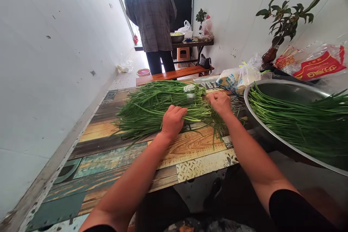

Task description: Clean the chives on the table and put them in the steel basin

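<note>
A large heap of garlic chives [154,103] lies on the table, leaf tips to the left and pale stem ends to the right. White tape [190,94] binds part of it. My left hand [173,120] is closed on a few chive stalks at the near side of the heap, their pale ends sticking out to the right. Just right of the stem ends, my right hand [219,103] has its fingers curled in a pinch; what is between them is hidden. Beneath and beside it lie loose trimmings [219,123] of thin, wilted leaves.
At right, a big steel basin [248,107] holds more chives. Behind it are plastic bags [236,79], a potted plant [282,25] and red packaging [318,65]. Beyond the patterned table [108,163] stand a wooden bench [174,74] and a person [152,18] at another table.
</note>
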Demonstrator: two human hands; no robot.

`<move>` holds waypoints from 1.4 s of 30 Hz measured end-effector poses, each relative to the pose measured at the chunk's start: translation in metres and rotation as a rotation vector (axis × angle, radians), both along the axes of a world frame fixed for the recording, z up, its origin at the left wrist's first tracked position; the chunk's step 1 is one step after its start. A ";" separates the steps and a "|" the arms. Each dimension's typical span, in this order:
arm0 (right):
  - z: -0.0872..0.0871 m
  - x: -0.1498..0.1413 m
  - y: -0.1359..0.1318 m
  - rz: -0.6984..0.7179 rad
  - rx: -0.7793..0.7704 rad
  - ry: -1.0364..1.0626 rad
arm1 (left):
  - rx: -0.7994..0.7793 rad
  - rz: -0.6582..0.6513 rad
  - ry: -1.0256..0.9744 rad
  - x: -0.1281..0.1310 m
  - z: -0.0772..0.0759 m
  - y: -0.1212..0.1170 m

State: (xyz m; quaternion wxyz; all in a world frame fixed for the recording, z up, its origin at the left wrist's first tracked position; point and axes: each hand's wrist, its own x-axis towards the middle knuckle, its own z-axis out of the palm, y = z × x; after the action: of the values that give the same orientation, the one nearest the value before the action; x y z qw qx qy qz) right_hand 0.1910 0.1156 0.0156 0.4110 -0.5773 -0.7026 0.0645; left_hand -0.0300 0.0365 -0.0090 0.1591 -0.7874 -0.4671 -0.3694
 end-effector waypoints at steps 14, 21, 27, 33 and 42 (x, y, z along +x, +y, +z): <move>-0.004 -0.004 0.003 0.249 0.070 0.051 | 0.031 0.084 -0.216 -0.003 0.000 0.002; 0.014 -0.012 -0.011 0.301 -0.084 0.765 | 0.087 0.090 -0.315 -0.002 0.000 -0.001; 0.022 -0.024 -0.024 0.611 -0.450 1.020 | 0.031 -0.020 -0.278 -0.001 0.002 -0.002; 0.013 -0.037 -0.030 0.676 -0.452 1.015 | 0.045 -0.114 -0.281 0.007 0.002 -0.007; 0.013 -0.045 -0.037 0.683 -0.473 0.997 | 0.019 -0.119 -0.308 0.013 -0.001 -0.008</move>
State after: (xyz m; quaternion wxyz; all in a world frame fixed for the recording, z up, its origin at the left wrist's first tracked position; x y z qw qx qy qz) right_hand 0.1464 0.0783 0.0288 0.5061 -0.2972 -0.5384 0.6048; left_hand -0.0166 0.0280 -0.0099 0.0710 -0.7463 -0.4348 -0.4990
